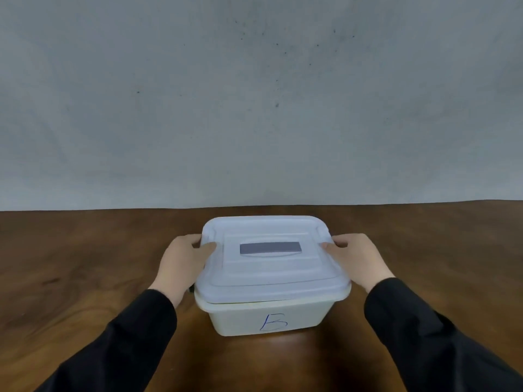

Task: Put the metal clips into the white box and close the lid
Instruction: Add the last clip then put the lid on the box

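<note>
A white plastic box (pixel 263 315) marked with a blue "B" on its front wall stands on the wooden table. A translucent white lid (pixel 268 267) with a grey handle strip (pixel 270 248) lies on top of it. My left hand (pixel 182 264) grips the lid's left edge, thumb on top. My right hand (pixel 358 260) grips the lid's right edge the same way. No metal clips are visible; the lid hides the inside of the box.
The dark brown wooden table (pixel 85 264) runs left and right of the box. A plain grey wall (pixel 254 94) rises right behind the table's far edge. Black sleeves cover both forearms.
</note>
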The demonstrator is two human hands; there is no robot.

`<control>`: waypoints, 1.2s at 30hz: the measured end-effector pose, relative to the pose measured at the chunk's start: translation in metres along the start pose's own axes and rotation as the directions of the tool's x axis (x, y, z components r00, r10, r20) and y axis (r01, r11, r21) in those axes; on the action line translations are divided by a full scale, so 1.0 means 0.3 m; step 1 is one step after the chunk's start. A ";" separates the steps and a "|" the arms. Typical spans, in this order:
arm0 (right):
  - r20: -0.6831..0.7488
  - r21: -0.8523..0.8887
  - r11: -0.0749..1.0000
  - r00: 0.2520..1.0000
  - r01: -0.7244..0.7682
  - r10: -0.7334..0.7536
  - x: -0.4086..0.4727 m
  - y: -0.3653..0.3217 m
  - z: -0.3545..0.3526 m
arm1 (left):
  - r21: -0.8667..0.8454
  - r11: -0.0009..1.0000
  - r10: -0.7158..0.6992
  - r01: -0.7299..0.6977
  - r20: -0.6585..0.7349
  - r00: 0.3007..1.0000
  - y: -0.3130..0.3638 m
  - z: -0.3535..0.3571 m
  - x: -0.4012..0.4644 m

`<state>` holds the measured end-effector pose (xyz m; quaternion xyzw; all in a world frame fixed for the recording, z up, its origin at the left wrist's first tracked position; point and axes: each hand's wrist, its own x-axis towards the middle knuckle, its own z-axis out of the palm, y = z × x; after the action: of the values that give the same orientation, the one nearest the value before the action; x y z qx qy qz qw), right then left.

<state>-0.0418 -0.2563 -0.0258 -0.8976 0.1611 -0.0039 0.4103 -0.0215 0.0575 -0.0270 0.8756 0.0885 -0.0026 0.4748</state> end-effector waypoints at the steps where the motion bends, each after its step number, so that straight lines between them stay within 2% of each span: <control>1: 0.006 -0.020 1.000 1.000 -0.011 0.011 0.004 0.006 0.001 | -0.016 1.000 -0.014 0.014 0.000 1.000 -0.004 0.002 -0.015; 7: 0.020 -0.047 0.999 1.000 -0.016 0.017 -0.002 0.037 -0.009 | -0.077 0.995 -0.059 0.062 0.050 0.997 -0.008 0.002 -0.086; 11: 0.024 -0.007 0.998 0.998 -0.058 0.058 -0.001 0.046 -0.014 | -0.313 0.914 -0.214 0.258 0.166 0.963 -0.006 -0.006 -0.112; 13: 0.057 0.091 0.988 0.991 -0.127 0.122 -0.021 0.033 -0.018 | -0.342 0.884 -0.281 0.320 0.160 0.946 -0.020 -0.006 -0.109; 15: 0.165 0.227 0.942 0.963 -0.247 0.213 -0.036 0.037 -0.022 | -0.332 0.875 -0.305 0.352 0.188 0.934 -0.030 -0.005 -0.110; 18: 0.301 0.366 0.857 0.918 -0.362 0.259 -0.045 0.055 -0.026 | -0.298 0.902 -0.229 0.313 0.284 0.931 -0.030 -0.003 -0.118; 20: 0.274 0.330 0.897 0.939 -0.294 0.207 -0.050 0.056 -0.018 | -0.310 0.912 -0.177 0.267 0.290 0.940 -0.025 -0.005 -0.121; 22: 0.220 0.225 0.961 0.969 -0.159 0.109 -0.056 0.055 -0.004 | -0.298 0.929 -0.157 0.220 0.220 0.963 -0.022 0.000 -0.110; 24: 0.194 0.189 0.979 0.980 -0.080 0.043 -0.061 0.053 0.012 | -0.257 0.950 -0.142 0.179 0.157 0.977 -0.025 0.008 -0.100; 28: 0.091 0.116 0.992 0.994 0.044 -0.055 -0.070 0.045 0.035 | -0.179 0.975 -0.102 0.127 0.143 0.984 -0.022 0.036 -0.092; 36: 0.064 0.134 0.989 0.995 0.070 -0.079 -0.083 0.043 0.038 | -0.053 0.997 -0.060 0.064 0.089 0.994 -0.022 0.050 -0.091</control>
<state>-0.0674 -0.2486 -0.0397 -0.8737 0.1124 0.0010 0.4732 -0.0483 0.0443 -0.0382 0.8579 0.0948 -0.0532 0.5022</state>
